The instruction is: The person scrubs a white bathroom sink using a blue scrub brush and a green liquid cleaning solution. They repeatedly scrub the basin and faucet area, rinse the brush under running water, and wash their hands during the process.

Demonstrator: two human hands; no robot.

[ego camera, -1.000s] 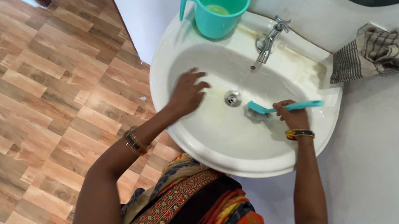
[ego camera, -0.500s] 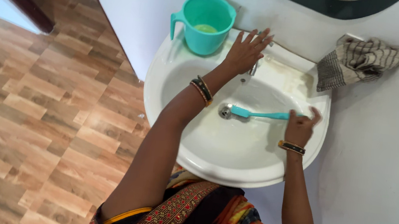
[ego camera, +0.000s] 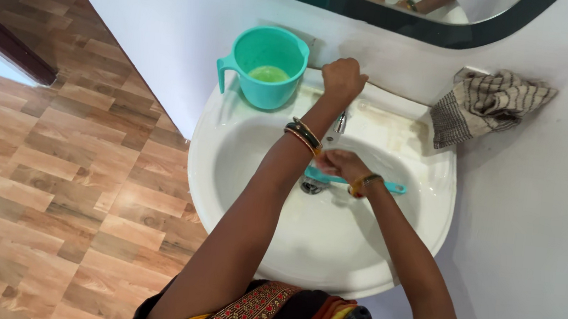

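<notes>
Your hands at the sink [ego camera: 225, 174].
Your left hand [ego camera: 342, 78] is closed over the tap [ego camera: 340, 122]; your right hand [ego camera: 342, 165] grips the brush [ego camera: 381, 186] over the drain.

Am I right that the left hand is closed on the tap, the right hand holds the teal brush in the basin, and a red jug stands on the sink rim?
Not quite: the jug is teal, not red, as the head view shows. The left hand is on the tap, and the right hand holds the brush in the basin.
</notes>
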